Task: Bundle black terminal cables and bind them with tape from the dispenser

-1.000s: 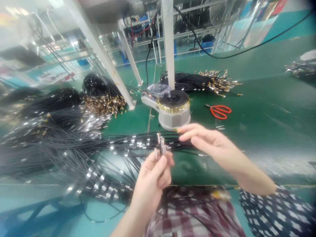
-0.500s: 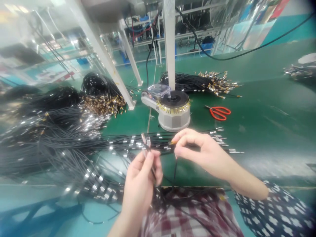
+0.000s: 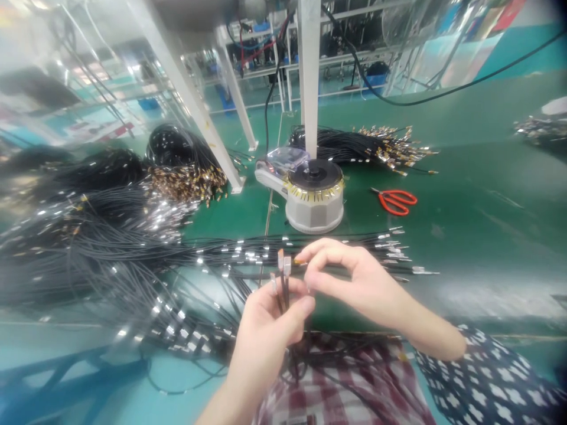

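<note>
My left hand (image 3: 270,324) is closed around several black cables (image 3: 283,292), whose flat metal connector ends (image 3: 287,265) stand up above the fingers. One of these ends has an orange tip. Close on the right, my right hand (image 3: 349,277) has thumb and fingers pinched on a cable end, mostly hidden by the fingers. A small yellow-orange piece (image 3: 298,261), perhaps tape, shows at its index fingertip. The two hands nearly touch. Behind them a round tape dispenser (image 3: 314,212), ringed with short yellow strips, sits on the green table (image 3: 478,236).
Red-handled scissors (image 3: 398,200) lie right of the dispenser. A cable bundle (image 3: 345,146) lies behind it, and another row of cables (image 3: 221,254) crosses in front. Large cable heaps (image 3: 110,218) cover the left side. White posts (image 3: 311,88) rise from the table.
My left hand has moved right and up, fanning the connector ends apart. The right hand has shifted slightly left, so the hands are closer. The cable hanging below the right fingers no longer shows clearly.
</note>
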The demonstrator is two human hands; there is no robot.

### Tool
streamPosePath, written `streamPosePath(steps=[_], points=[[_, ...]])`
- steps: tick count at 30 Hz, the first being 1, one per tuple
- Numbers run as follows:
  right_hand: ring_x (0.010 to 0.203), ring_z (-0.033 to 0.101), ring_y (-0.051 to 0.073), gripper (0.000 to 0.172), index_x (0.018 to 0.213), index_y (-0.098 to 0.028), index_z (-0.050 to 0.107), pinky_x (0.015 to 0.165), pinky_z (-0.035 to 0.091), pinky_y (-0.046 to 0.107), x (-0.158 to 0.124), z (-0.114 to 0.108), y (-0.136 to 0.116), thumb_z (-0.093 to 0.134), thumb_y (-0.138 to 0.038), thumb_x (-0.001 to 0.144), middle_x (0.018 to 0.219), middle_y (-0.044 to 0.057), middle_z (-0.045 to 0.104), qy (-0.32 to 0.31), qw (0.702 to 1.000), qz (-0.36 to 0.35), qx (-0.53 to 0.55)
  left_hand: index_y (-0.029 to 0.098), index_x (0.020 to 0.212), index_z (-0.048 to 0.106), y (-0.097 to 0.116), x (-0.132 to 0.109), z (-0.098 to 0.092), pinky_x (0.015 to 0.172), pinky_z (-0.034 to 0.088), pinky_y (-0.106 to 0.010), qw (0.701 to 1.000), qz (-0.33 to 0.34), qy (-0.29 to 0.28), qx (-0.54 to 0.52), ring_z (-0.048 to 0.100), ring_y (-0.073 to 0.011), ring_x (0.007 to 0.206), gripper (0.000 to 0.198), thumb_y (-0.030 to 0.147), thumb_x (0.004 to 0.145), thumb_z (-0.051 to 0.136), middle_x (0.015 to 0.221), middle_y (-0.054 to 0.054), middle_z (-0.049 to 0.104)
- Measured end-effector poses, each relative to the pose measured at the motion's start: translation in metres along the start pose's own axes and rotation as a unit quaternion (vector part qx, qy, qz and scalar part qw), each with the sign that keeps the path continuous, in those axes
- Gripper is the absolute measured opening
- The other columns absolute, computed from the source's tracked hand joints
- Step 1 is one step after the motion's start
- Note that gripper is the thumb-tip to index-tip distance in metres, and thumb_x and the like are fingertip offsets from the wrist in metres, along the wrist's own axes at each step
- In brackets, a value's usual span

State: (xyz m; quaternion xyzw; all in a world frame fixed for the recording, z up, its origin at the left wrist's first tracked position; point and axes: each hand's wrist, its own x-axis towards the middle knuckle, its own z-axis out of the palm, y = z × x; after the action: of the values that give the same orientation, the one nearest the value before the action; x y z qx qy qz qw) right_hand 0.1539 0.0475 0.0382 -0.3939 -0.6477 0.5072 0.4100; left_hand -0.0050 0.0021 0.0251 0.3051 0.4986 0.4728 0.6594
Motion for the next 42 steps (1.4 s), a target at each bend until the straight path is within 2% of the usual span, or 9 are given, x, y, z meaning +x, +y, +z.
streamPosePath(steps=[2,4,6,9,14,34,42], points=[[0.1,0.063,0.021,0.003,0.078,-0.021,0.069,0.094,0.045,0.038,-0.001,0.002,0.003,0.068,-0.022,0.079,0.101,0.004,0.069,0.037,0.999,-0.002,0.016,0.014,0.074,0.065,0.0,0.0,-0.001,0.038,0.02,-0.015,0.999,0.009,0.026,-0.023,0.027,0.0004,0.037,0.024,0.028,0.065,0.083,0.051,0.007,0.046],[0.091,0.063,0.019,0.006,0.083,-0.021,0.067,0.088,0.047,0.034,-0.003,0.005,0.007,0.069,-0.024,0.079,0.093,0.003,0.07,0.083,0.994,0.019,0.066,0.014,0.079,0.066,0.0,0.0,-0.001,0.037,0.019,-0.015,0.997,0.025,0.055,-0.043,0.028,0.0013,0.037,0.024,0.026,0.066,0.082,0.058,0.005,0.053],[0.079,0.062,0.015,0.012,0.081,-0.02,0.063,0.078,0.048,0.03,-0.006,0.009,0.012,0.073,-0.025,0.076,0.082,0.001,0.067,0.111,0.98,0.055,0.153,0.016,0.087,0.066,0.0,0.0,-0.001,0.037,0.019,-0.015,0.996,0.036,0.063,-0.055,0.03,0.0013,0.038,0.027,0.024,0.066,0.082,0.065,0.003,0.057],[0.069,0.059,0.012,0.021,0.075,-0.019,0.057,0.068,0.047,0.025,-0.009,0.018,0.017,0.078,-0.024,0.071,0.073,-0.002,0.064,0.098,0.954,0.1,0.265,0.018,0.092,0.067,-0.001,-0.001,0.002,0.038,0.022,-0.015,0.995,0.05,0.064,-0.062,0.032,0.001,0.039,0.028,0.022,0.068,0.081,0.069,0.002,0.058],[0.065,0.058,0.011,0.027,0.073,-0.019,0.055,0.066,0.045,0.025,-0.008,0.028,0.018,0.081,-0.024,0.067,0.07,-0.004,0.065,0.087,0.937,0.122,0.315,0.018,0.091,0.067,-0.001,-0.004,0.007,0.039,0.023,-0.015,0.994,0.066,0.072,-0.058,0.033,0.0011,0.039,0.023,0.019,0.071,0.078,0.069,0.003,0.057],[0.068,0.056,0.011,0.023,0.075,-0.02,0.054,0.066,0.042,0.026,-0.008,0.03,0.02,0.077,-0.021,0.071,0.071,-0.003,0.065,0.099,0.949,0.089,0.285,0.017,0.09,0.069,0.001,-0.007,0.009,0.039,0.02,-0.015,0.994,0.063,0.069,-0.05,0.032,0.0016,0.041,0.023,0.019,0.069,0.079,0.073,0.001,0.058],[0.069,0.056,0.015,0.021,0.072,-0.021,0.052,0.07,0.044,0.033,-0.01,0.037,0.016,0.073,-0.018,0.072,0.072,-0.002,0.063,0.161,0.968,0.051,0.185,0.017,0.09,0.069,-0.003,-0.009,0.01,0.04,0.028,-0.014,0.992,0.073,0.102,-0.027,0.037,-0.0022,0.046,0.026,0.023,0.068,0.081,0.07,0.001,0.059]])
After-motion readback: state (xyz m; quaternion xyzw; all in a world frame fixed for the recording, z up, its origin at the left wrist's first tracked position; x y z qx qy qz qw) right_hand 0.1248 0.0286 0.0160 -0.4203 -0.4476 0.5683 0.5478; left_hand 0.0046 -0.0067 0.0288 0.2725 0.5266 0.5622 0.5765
